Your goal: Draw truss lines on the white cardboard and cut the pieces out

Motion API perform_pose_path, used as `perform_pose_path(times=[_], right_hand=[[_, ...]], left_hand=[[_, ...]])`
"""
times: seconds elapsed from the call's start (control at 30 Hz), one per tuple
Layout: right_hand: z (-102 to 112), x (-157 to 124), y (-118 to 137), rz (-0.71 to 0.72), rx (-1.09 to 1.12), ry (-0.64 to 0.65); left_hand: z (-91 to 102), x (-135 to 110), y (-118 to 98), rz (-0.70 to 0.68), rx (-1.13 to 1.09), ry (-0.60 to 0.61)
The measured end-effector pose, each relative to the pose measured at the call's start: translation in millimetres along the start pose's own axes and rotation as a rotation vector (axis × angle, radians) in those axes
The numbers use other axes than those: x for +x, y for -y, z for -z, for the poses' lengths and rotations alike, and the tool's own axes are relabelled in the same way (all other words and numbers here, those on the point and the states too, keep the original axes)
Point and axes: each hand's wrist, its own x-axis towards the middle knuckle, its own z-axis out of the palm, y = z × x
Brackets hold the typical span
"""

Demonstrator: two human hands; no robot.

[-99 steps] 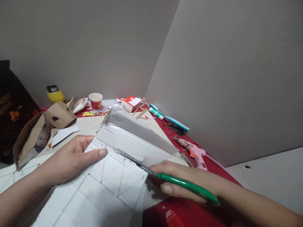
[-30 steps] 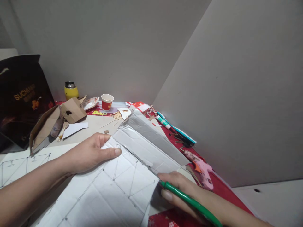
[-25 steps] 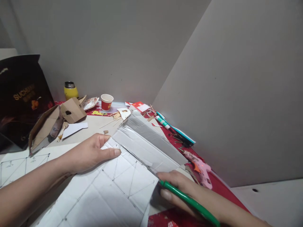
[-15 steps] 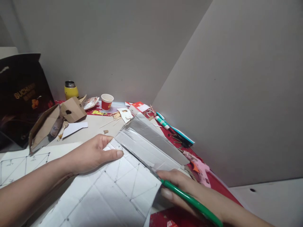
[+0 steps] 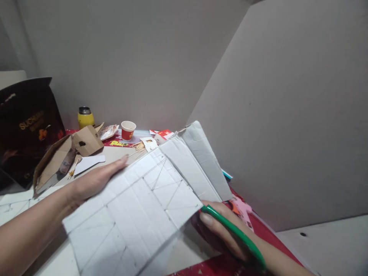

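A sheet of white cardboard (image 5: 135, 207), marked with dark lines and triangles, is tilted up in front of me. Its far right part is a folded flap (image 5: 198, 153), split from the marked part along a cut. My left hand (image 5: 97, 180) supports the sheet at its left edge, with most fingers hidden beneath. Green-handled scissors (image 5: 232, 226) are in my right hand (image 5: 227, 230), at the sheet's right corner by the near end of the cut. Their blades are hidden behind the cardboard.
Behind the sheet are a paper cup (image 5: 128, 131), a yellow flask (image 5: 85, 118) and thin wooden sticks (image 5: 139, 147). At left stand a black bag (image 5: 28, 134) and cut brown cardboard (image 5: 87, 140). A pink glue gun (image 5: 243, 209) lies at right. Grey walls enclose the table.
The sheet has turned and risen, showing more of its drawn face, and the flap stands wider from it. My left thumb has moved off the top face to the edge. Scissor blades went out of view.
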Motion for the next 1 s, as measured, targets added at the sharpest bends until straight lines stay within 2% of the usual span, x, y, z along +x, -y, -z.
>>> perform_pose_path(times=[0.03, 0.07, 0.1, 0.2, 0.33, 0.47, 0.57, 0.67, 0.73, 0.8, 0.87, 0.9, 0.93, 0.97, 1.0], right_hand=[[-1, 1, 0, -0.004, 0.054, -0.029], [-3, 2, -1, 0.009, 0.104, -0.063], [-5, 3, -1, 0.032, 0.153, -0.094], [-12, 9, -2, 0.081, 0.305, -0.196], [-18, 21, 2, 0.129, 0.508, -0.325], [-15, 36, 18, 0.201, 0.650, -0.423], [-9, 46, 35, 0.255, 0.798, -0.523], [-3, 53, 46, 0.341, 0.880, -0.584], [-4, 57, 49, 0.385, 0.932, -0.611], [-9, 61, 51, 0.411, 0.973, -0.617], [-20, 63, 53, 0.425, 0.997, -0.599], [-27, 63, 54, 0.429, 1.004, -0.584], [-34, 62, 56, 0.431, 1.011, -0.568], [-41, 61, 57, 0.433, 1.017, -0.550], [-48, 60, 57, 0.431, 1.017, -0.533]], left_hand=[[6.0, 3, 2, 0.057, -0.028, 0.017], [11.7, 6, 4, 0.217, -0.171, 0.051], [16.7, 9, 7, 0.279, -0.326, 0.021], [27.1, 20, 17, 0.262, -0.352, -0.004], [29.6, 27, 23, 0.188, -0.323, -0.046], [28.7, 30, 13, 0.092, -0.232, -0.164], [31.7, 28, -13, -0.056, -0.144, -0.317], [27.7, 12, -49, -0.302, -0.088, -0.463], [12.9, -9, -65, -0.455, -0.065, -0.507], [-13.3, -31, -66, -0.478, -0.011, -0.462], [-47.5, -49, -51, -0.326, 0.068, -0.340], [-65.3, -53, -42, -0.204, 0.075, -0.203], [-82.2, -54, -32, -0.151, 0.054, -0.097], [-97.4, -52, -24, -0.146, 0.036, -0.033], [-110.2, -48, -18, -0.198, 0.018, -0.043]])
